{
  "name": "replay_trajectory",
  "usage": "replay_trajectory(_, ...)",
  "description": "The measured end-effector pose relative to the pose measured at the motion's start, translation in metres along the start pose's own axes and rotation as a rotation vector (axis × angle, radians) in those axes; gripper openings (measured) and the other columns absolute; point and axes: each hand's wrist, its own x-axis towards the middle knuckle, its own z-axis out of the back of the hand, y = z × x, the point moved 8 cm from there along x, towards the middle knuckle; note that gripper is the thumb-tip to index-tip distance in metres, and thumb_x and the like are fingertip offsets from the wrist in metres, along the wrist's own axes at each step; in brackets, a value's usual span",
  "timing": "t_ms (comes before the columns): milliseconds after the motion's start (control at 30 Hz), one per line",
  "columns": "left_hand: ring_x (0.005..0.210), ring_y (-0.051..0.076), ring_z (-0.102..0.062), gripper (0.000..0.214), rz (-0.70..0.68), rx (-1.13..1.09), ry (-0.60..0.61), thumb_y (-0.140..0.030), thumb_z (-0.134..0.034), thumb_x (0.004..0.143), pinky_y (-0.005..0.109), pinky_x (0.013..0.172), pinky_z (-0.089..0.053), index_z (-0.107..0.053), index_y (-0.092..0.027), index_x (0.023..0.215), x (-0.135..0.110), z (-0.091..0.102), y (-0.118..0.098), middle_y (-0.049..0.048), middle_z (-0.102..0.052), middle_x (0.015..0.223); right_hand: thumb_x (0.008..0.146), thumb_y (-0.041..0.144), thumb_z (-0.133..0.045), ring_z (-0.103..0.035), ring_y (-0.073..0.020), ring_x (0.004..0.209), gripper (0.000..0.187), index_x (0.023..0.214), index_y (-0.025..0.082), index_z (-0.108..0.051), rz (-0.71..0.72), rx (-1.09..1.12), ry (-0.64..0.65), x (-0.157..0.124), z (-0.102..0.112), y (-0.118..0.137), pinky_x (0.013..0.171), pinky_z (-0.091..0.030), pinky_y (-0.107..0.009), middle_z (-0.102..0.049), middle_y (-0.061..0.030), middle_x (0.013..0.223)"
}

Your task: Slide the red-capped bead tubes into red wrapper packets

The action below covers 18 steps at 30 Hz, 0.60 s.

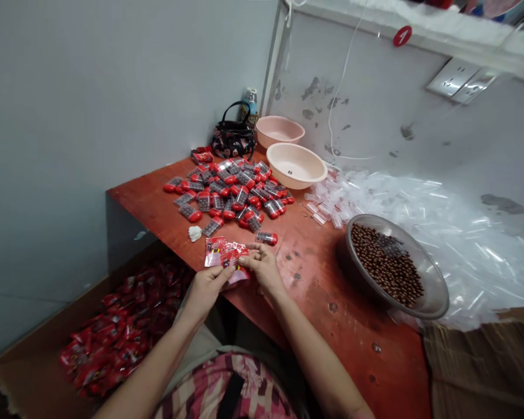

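Both hands pinch a small red packet [227, 256] at the near edge of the red table [314, 291]: the left hand [207, 288] grips its lower edge, the right hand [264, 266] its right side. Just beyond lie one loose red-capped tube [266, 237] and a heap of filled tubes [231, 192]; a metal bowl of brown beads [393, 267] sits to the right.

- tabletop [323, 291]: reddish-brown, scuffed
- packet [225, 256] in both hands: red and pink print
- capsules [233, 192]: red caps, clear bodies
- basins [296, 166]: pale pink
- beads [386, 263]: brown, in grey bowl [436, 297]
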Motion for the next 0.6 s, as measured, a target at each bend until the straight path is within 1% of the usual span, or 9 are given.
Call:
replay_trajectory(67, 0.064, 0.019, -0.060, 0.022, 0.048, -0.066, 0.074, -0.033, -0.070, 0.058, 0.033, 0.066, -0.053, -0.064, -0.012, 0.059, 0.002, 0.001, 0.005, 0.0023, -0.062, 0.060, 0.057, 0.029, -0.071, -0.039, -0.0062, 0.039, 0.036, 0.086, 0.017, -0.052, 0.039, -0.066, 0.006, 0.003, -0.004, 0.002, 0.042, -0.033, -0.018, -0.043, 0.0111, 0.047)
replay_trajectory(133, 0.062, 0.016, -0.060, 0.023, 0.017, -0.070, 0.040, -0.033, -0.069, 0.060, 0.031, 0.064, -0.054, -0.065, -0.010, 0.061, 0.003, 0.011, 0.005, 0.0033, -0.062, 0.061, 0.060, 0.033, -0.070, -0.040, -0.0075, 0.041, 0.035, 0.086, 0.018, -0.053, 0.108, -0.216, -0.034, 0.006, -0.002, 0.004, 0.043, -0.032, -0.019, -0.043, 0.0102, 0.047)
replay_trajectory(200, 0.064, 0.016, -0.061, 0.024, 0.006, -0.059, -0.028, -0.032, -0.069, 0.061, 0.029, 0.063, -0.054, -0.066, -0.009, 0.065, 0.003, 0.024, 0.006, 0.0050, -0.063, 0.064, 0.062, 0.036, -0.067, -0.045, -0.0106, 0.048, 0.031, 0.085, 0.018, -0.055, 0.206, -0.501, -0.077, 0.010, 0.000, 0.008, 0.049, -0.035, -0.022, -0.048, 0.0063, 0.053)
replay_trajectory(267, 0.067, 0.017, -0.062, 0.024, 0.013, -0.052, -0.053, -0.032, -0.069, 0.061, 0.028, 0.063, -0.054, -0.066, -0.009, 0.066, 0.002, 0.030, 0.007, 0.0069, -0.065, 0.068, 0.065, 0.038, -0.066, -0.051, -0.0159, 0.063, 0.028, 0.084, 0.019, -0.057, 0.318, -0.874, -0.084, 0.012, -0.003, 0.014, 0.059, -0.038, -0.026, -0.055, -0.0003, 0.067)
replay_trajectory(367, 0.070, 0.018, -0.063, 0.022, 0.031, -0.079, -0.065, -0.030, -0.070, 0.060, 0.026, 0.062, -0.054, -0.066, -0.009, 0.065, 0.000, 0.033, 0.009, 0.0090, -0.067, 0.070, 0.073, 0.043, -0.057, -0.050, -0.0228, 0.085, 0.032, 0.096, 0.020, -0.057, 0.427, -1.291, -0.136, 0.017, -0.003, 0.026, 0.071, -0.037, -0.032, -0.056, -0.0085, 0.089)
replay_trajectory(433, 0.068, 0.018, -0.063, 0.020, 0.040, -0.110, -0.070, -0.027, -0.071, 0.059, 0.025, 0.059, -0.053, -0.066, -0.009, 0.062, 0.001, 0.031, 0.010, 0.0088, -0.067, 0.068, 0.079, 0.046, -0.048, -0.048, -0.0253, 0.089, 0.037, 0.104, 0.020, -0.054, 0.419, -1.436, -0.223, 0.026, 0.004, 0.035, 0.072, -0.036, -0.035, -0.054, -0.0116, 0.095)
replay_trajectory(500, 0.065, 0.017, -0.063, 0.018, 0.063, -0.157, -0.071, -0.025, -0.071, 0.058, 0.024, 0.056, -0.053, -0.065, -0.009, 0.059, 0.001, 0.029, 0.011, 0.0081, -0.067, 0.065, 0.081, 0.046, -0.044, -0.047, -0.0275, 0.091, 0.037, 0.103, 0.019, -0.055, 0.376, -1.533, -0.264, 0.036, 0.011, 0.041, 0.074, -0.035, -0.038, -0.053, -0.0138, 0.099)
replay_trajectory(533, 0.064, 0.017, -0.063, 0.017, 0.078, -0.186, -0.072, -0.024, -0.072, 0.058, 0.023, 0.055, -0.053, -0.064, -0.009, 0.059, 0.002, 0.028, 0.013, 0.0078, -0.066, 0.064, 0.082, 0.043, -0.044, -0.046, -0.0282, 0.093, 0.034, 0.101, 0.018, -0.056, 0.370, -1.559, -0.238, 0.040, 0.013, 0.041, 0.077, -0.034, -0.040, -0.053, -0.0146, 0.102)
replay_trajectory(600, 0.062, 0.016, -0.063, 0.015, 0.111, -0.238, -0.081, -0.022, -0.072, 0.058, 0.022, 0.053, -0.053, -0.064, -0.009, 0.060, 0.002, 0.028, 0.015, 0.0081, -0.067, 0.065, 0.083, 0.032, -0.043, -0.045, -0.0272, 0.100, 0.026, 0.102, 0.018, -0.055, 0.405, -1.564, -0.101, 0.043, 0.015, 0.037, 0.084, -0.031, -0.043, -0.053, -0.0138, 0.107)
